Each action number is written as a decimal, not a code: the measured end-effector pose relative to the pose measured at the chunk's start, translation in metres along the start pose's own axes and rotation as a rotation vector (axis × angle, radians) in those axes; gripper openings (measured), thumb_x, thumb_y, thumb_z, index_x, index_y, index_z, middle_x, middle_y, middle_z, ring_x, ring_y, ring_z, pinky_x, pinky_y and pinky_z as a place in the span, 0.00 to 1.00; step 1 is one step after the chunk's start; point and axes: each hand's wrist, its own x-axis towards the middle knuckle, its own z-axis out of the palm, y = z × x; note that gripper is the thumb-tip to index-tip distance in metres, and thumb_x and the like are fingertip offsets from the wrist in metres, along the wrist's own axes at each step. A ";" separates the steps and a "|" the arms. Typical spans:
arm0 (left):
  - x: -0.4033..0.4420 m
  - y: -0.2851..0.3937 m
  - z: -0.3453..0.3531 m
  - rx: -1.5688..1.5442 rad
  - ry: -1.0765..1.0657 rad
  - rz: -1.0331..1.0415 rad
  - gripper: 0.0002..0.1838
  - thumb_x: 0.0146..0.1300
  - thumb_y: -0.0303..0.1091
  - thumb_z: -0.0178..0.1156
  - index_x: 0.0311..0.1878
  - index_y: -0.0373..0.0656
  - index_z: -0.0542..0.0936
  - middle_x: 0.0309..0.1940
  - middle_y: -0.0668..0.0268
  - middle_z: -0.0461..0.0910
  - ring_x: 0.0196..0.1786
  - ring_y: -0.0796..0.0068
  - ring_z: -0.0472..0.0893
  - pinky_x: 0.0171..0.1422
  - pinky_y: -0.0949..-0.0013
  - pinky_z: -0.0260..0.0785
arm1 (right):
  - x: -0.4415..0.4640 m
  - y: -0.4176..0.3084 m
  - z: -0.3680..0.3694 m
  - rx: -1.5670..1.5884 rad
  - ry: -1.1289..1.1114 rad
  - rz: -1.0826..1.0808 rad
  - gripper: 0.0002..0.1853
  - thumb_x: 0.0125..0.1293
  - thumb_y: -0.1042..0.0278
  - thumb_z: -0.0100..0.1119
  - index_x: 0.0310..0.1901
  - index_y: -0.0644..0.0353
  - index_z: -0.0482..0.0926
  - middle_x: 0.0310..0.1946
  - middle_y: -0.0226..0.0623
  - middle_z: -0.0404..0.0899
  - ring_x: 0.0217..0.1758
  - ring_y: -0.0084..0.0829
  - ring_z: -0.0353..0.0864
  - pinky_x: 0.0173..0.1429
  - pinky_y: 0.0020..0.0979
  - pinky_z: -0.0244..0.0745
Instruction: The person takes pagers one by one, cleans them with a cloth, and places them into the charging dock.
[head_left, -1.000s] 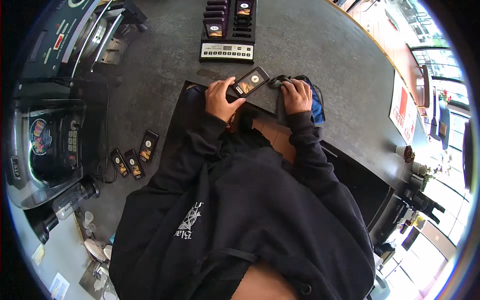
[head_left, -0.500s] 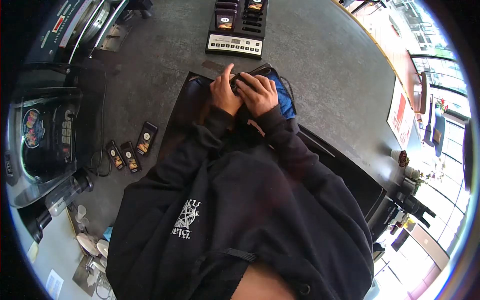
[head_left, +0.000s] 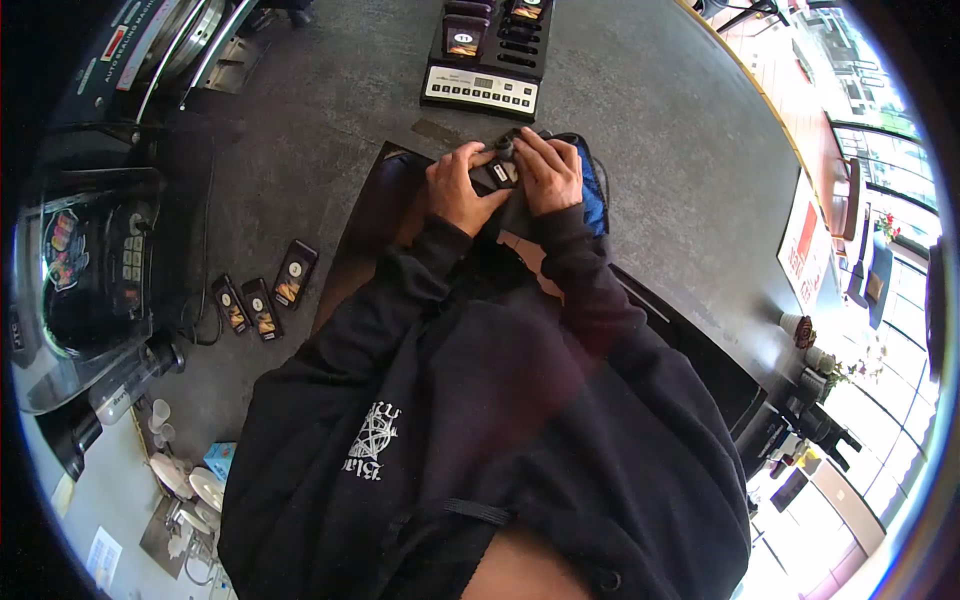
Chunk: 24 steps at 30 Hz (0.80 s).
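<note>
A small dark device (head_left: 490, 178) with a white label and a round, knob-like part at its top is held between both hands near the counter's edge. My left hand (head_left: 460, 190) grips its left side, fingers bent and thumb along the lower edge. From the right, my right hand (head_left: 550, 175) closes its fingers on the upper part of the device. What exactly the device is cannot be made out. Just beyond my right hand lies a dark pouch with a blue side (head_left: 596, 195), partly covered by that hand and sleeve.
A pager charging base (head_left: 480, 92) with several pagers stands ahead. Three loose pagers (head_left: 262, 308) lie on the grey counter (head_left: 680, 150) to the left. A sealing machine (head_left: 130, 50) and a screen-like machine (head_left: 95, 270) line the left side; a sign (head_left: 803, 240) lies right.
My hands have turned the device, so its white label and round top now show. The fingers of my left hand have bent in, its raised index finger lowered. The view has shifted slightly.
</note>
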 end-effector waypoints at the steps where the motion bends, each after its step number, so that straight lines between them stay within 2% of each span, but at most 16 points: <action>1: 0.000 0.003 -0.002 0.004 0.002 -0.004 0.38 0.39 0.36 0.75 0.55 0.45 0.66 0.45 0.64 0.77 0.49 0.64 0.75 0.58 0.59 0.57 | 0.000 0.004 0.000 -0.013 0.001 -0.004 0.13 0.53 0.72 0.62 0.42 0.54 0.81 0.49 0.26 0.79 0.45 0.33 0.73 0.48 0.33 0.69; 7: 0.000 0.009 -0.007 0.112 -0.028 0.020 0.31 0.41 0.39 0.74 0.50 0.48 0.72 0.45 0.66 0.77 0.54 0.64 0.72 0.59 0.58 0.57 | 0.005 0.024 0.002 -0.039 0.055 0.011 0.12 0.54 0.70 0.63 0.42 0.54 0.81 0.49 0.27 0.79 0.44 0.34 0.73 0.49 0.34 0.70; 9: -0.001 0.010 -0.006 0.134 -0.017 0.036 0.27 0.43 0.39 0.73 0.48 0.49 0.75 0.45 0.67 0.78 0.54 0.64 0.73 0.59 0.59 0.57 | 0.006 0.028 0.001 -0.077 0.051 0.081 0.12 0.55 0.69 0.62 0.42 0.52 0.81 0.48 0.28 0.79 0.44 0.35 0.73 0.49 0.34 0.70; 10: -0.001 0.009 -0.006 0.134 -0.019 0.043 0.27 0.43 0.39 0.73 0.48 0.49 0.75 0.45 0.67 0.78 0.54 0.64 0.73 0.59 0.59 0.57 | 0.007 0.028 -0.002 -0.104 0.030 0.079 0.10 0.58 0.69 0.60 0.43 0.53 0.81 0.47 0.31 0.80 0.44 0.35 0.75 0.50 0.32 0.72; 16: -0.002 0.005 -0.005 0.207 0.042 0.192 0.22 0.42 0.40 0.71 0.43 0.49 0.78 0.45 0.72 0.79 0.53 0.69 0.73 0.58 0.62 0.59 | 0.003 0.049 0.000 -0.176 0.082 0.139 0.08 0.60 0.71 0.57 0.41 0.54 0.80 0.44 0.34 0.80 0.44 0.37 0.76 0.50 0.33 0.71; 17: -0.004 0.004 -0.007 0.208 0.003 0.207 0.21 0.46 0.42 0.70 0.43 0.48 0.79 0.48 0.70 0.79 0.54 0.68 0.73 0.59 0.61 0.58 | 0.001 0.057 -0.002 -0.176 0.089 0.139 0.08 0.60 0.71 0.57 0.41 0.54 0.80 0.44 0.34 0.80 0.44 0.37 0.76 0.50 0.33 0.71; 20: -0.008 0.008 -0.011 0.201 -0.043 0.244 0.19 0.50 0.43 0.69 0.44 0.47 0.80 0.49 0.68 0.79 0.55 0.67 0.73 0.60 0.61 0.59 | -0.001 0.061 -0.019 -0.064 0.221 0.263 0.07 0.62 0.71 0.55 0.42 0.56 0.79 0.39 0.39 0.81 0.42 0.39 0.79 0.48 0.34 0.72; 21: -0.010 0.010 -0.012 0.190 -0.053 0.262 0.18 0.51 0.44 0.68 0.44 0.47 0.80 0.48 0.68 0.80 0.54 0.67 0.74 0.60 0.62 0.60 | -0.004 0.059 -0.023 -0.064 0.226 0.262 0.07 0.62 0.71 0.55 0.42 0.56 0.79 0.39 0.39 0.81 0.42 0.39 0.79 0.48 0.34 0.72; 24: -0.011 0.015 -0.015 0.171 -0.052 0.256 0.17 0.54 0.44 0.66 0.43 0.46 0.81 0.46 0.66 0.81 0.52 0.66 0.75 0.57 0.62 0.62 | -0.010 0.052 -0.035 0.067 0.264 0.454 0.07 0.63 0.71 0.55 0.41 0.60 0.78 0.39 0.42 0.80 0.43 0.44 0.78 0.47 0.36 0.74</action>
